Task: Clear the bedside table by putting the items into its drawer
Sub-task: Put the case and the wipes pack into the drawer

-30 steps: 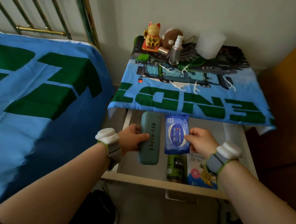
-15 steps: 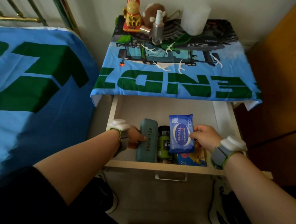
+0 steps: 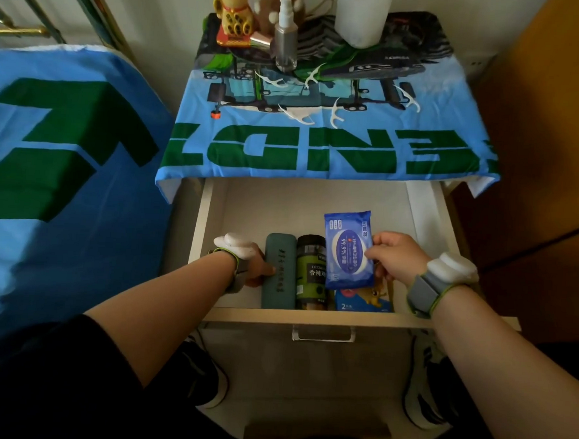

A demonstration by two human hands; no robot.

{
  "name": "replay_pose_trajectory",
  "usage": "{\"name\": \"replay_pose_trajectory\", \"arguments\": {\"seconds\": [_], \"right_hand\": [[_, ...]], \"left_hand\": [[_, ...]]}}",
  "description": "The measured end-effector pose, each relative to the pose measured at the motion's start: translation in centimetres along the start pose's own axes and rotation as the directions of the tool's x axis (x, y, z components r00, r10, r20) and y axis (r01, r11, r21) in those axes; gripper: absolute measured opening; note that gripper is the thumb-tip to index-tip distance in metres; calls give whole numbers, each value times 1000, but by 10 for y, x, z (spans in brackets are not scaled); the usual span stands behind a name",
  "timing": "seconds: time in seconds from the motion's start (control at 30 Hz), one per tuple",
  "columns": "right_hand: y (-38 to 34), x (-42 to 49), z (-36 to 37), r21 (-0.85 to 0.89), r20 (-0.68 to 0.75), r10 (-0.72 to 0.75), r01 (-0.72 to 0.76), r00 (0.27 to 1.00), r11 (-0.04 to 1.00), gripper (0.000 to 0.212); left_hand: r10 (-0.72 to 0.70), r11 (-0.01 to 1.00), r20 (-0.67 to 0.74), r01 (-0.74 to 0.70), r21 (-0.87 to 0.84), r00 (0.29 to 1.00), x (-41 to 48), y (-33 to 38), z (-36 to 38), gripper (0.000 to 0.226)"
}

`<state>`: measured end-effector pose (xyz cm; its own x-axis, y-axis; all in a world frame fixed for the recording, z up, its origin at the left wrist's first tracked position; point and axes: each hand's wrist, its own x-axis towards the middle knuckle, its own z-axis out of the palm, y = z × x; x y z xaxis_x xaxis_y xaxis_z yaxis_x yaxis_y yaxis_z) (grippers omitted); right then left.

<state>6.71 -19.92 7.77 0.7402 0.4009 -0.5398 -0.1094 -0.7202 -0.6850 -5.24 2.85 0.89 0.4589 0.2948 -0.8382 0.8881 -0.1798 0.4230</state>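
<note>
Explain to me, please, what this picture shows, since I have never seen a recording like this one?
There is no machine here: a camera worn on a person's head looks down at their two bare hands, each wrist wearing a band. The left hand grips a teal case lying in the open drawer beside a dark jar. The right hand holds a blue wipes pack over the drawer. On the cloth-covered bedside table stand a gold cat figurine, a spray bottle and a white cup.

The bedside table (image 3: 460, 182), draped in a blue cloth (image 3: 319, 146), bears a cat figurine (image 3: 232, 12), spray bottle (image 3: 285, 36) and floss picks (image 3: 297, 116).
</note>
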Motion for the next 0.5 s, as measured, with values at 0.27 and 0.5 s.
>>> {"name": "replay_pose_trajectory", "arguments": {"seconds": [0.27, 0.5], "right_hand": [[5, -1, -5, 4, -2, -11, 11, 1000, 1000, 6], [13, -3, -15, -6, 35, 10, -10, 999, 1000, 12]], "left_hand": [[293, 712, -220, -59, 700, 931, -25, 25, -6, 32], [473, 879, -193, -444, 173, 860, -33, 68, 29, 31]]}}
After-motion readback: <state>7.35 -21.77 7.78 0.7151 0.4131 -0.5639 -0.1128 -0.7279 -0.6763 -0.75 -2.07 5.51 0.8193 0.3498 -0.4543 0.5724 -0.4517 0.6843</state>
